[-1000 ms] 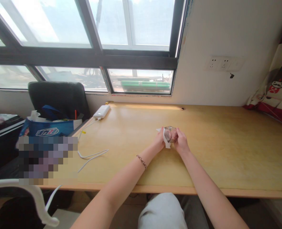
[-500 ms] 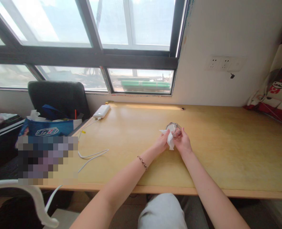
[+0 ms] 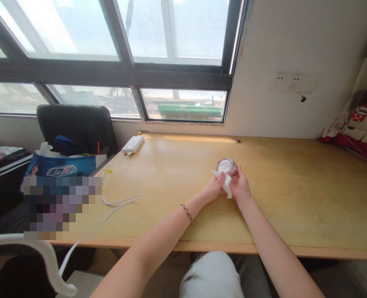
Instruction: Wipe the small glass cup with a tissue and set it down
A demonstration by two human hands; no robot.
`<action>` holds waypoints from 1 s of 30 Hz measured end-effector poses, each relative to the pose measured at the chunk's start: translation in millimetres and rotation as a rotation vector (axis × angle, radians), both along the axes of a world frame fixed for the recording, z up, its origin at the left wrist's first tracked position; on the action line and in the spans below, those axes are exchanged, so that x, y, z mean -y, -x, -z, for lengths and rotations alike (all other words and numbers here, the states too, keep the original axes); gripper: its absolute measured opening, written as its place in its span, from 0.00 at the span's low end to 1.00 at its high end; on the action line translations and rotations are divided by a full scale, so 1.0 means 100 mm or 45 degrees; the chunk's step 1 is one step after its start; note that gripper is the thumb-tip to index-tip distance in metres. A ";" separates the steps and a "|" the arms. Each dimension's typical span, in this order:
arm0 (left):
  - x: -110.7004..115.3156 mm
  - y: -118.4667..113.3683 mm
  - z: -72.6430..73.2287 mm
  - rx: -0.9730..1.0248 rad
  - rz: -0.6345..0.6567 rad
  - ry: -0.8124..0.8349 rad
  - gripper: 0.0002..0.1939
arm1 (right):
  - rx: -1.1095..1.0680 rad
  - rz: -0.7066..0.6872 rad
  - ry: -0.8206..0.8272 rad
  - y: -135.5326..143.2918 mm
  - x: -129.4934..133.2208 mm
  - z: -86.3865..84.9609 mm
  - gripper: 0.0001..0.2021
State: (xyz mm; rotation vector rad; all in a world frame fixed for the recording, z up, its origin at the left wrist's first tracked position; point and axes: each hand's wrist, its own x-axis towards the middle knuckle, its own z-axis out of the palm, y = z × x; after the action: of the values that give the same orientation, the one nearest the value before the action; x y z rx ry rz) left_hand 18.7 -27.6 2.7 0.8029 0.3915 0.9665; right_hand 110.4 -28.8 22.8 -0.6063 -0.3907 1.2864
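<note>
Off the bench's left edge we see a black chair [image 3: 78,126] with a blue bag [image 3: 62,167] on its seat. At the bench's [image 3: 295,198] far left corner lies a white power bank [image 3: 132,145], and its white cable [image 3: 121,203] trails along the left edge toward the near side. Near the middle of the bench our left hand [image 3: 215,188] pinches a white tissue [image 3: 226,184] — its grip is closed on the paper, thumb and fingers together. Just right of it sits a small glass jar [image 3: 226,165], held slightly above the bench top, its mouth turned toward us and looking white inside. Our right hand [image 3: 241,186] clasps the jar from below and the right — grip closed around it, touching the tissue too. Off the far right corner hangs a patterned cloth [image 3: 360,120].
</note>
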 end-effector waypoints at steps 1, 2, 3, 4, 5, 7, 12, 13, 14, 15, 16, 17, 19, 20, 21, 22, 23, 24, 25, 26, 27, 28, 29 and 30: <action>0.00 0.00 -0.01 0.024 0.009 0.020 0.25 | -0.010 0.015 0.026 -0.01 -0.01 0.00 0.11; 0.00 0.01 -0.03 0.044 0.019 0.034 0.25 | -0.021 0.026 0.053 -0.01 -0.01 0.00 0.10; 0.00 0.02 -0.04 0.056 0.038 0.043 0.25 | -0.019 0.029 0.074 -0.01 -0.01 0.00 0.09; 0.00 0.03 -0.06 0.057 0.062 0.049 0.25 | 0.008 0.026 0.083 0.00 -0.01 -0.01 0.08; 0.00 0.05 -0.07 0.053 0.091 0.052 0.26 | 0.043 0.017 0.090 0.01 0.00 -0.02 0.08; 0.00 0.07 -0.08 0.048 0.140 0.043 0.29 | 0.133 0.015 0.086 0.04 0.03 -0.05 0.09; -0.03 0.09 -0.06 0.054 0.206 0.048 0.35 | 0.561 0.255 -0.017 0.08 0.14 -0.12 0.17; -0.04 0.08 -0.07 0.062 0.198 0.069 0.35 | 0.693 0.282 -0.029 0.07 0.16 -0.14 0.18; -0.04 0.08 -0.08 0.070 0.183 0.089 0.34 | 0.839 0.305 -0.032 0.07 0.17 -0.15 0.18; -0.04 0.07 -0.09 0.073 0.168 0.102 0.33 | 0.997 0.338 -0.030 0.06 0.19 -0.16 0.18; -0.03 0.07 -0.10 0.068 0.158 0.106 0.33 | 1.163 0.385 -0.027 0.05 0.21 -0.17 0.18; -0.03 0.06 -0.11 0.057 0.154 0.102 0.33 | 1.336 0.444 -0.030 0.05 0.22 -0.17 0.19; -0.02 0.05 -0.10 0.016 0.140 0.075 0.33 | 1.698 0.588 -0.056 0.04 0.25 -0.17 0.19; -0.02 0.05 -0.10 -0.008 0.113 0.054 0.32 | 1.875 0.655 -0.074 0.04 0.25 -0.17 0.19; -0.02 0.04 -0.08 -0.035 0.070 0.028 0.31 | 2.036 0.710 -0.089 0.05 0.26 -0.16 0.18; -0.01 0.04 -0.07 -0.063 0.022 -0.003 0.29 | 2.176 0.758 -0.099 0.05 0.26 -0.15 0.18; -0.01 0.04 -0.06 -0.091 -0.034 -0.037 0.27 | 2.292 0.796 -0.106 0.06 0.27 -0.14 0.17; 0.00 0.03 -0.05 -0.110 -0.095 -0.078 0.26 | 2.383 0.829 -0.108 0.06 0.27 -0.13 0.17; 0.01 0.03 -0.04 -0.122 -0.156 -0.123 0.25 | 2.452 0.857 -0.107 0.06 0.27 -0.12 0.17; 0.02 0.03 -0.03 -0.126 -0.209 -0.173 0.25 | 2.503 0.877 -0.101 0.06 0.27 -0.11 0.16; 0.04 0.02 -0.03 -0.125 -0.254 -0.222 0.25 | 2.540 0.895 -0.092 0.07 0.26 -0.11 0.16; 0.05 0.02 -0.03 -0.119 -0.289 -0.268 0.25 | 2.566 0.911 -0.080 0.07 0.26 -0.10 0.16; 0.06 0.02 -0.03 -0.112 -0.309 -0.305 0.25 | 2.583 0.923 -0.067 0.07 0.26 -0.10 0.16; 0.07 0.02 -0.04 -0.108 -0.313 -0.327 0.24 | 2.596 0.928 -0.061 0.07 0.26 -0.10 0.16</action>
State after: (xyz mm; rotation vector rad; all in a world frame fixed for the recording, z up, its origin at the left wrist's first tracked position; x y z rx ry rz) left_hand 16.8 -34.3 6.4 1.0478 0.4526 1.2313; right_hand 103.0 -55.1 32.4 -1.6755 -1.6056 -0.4561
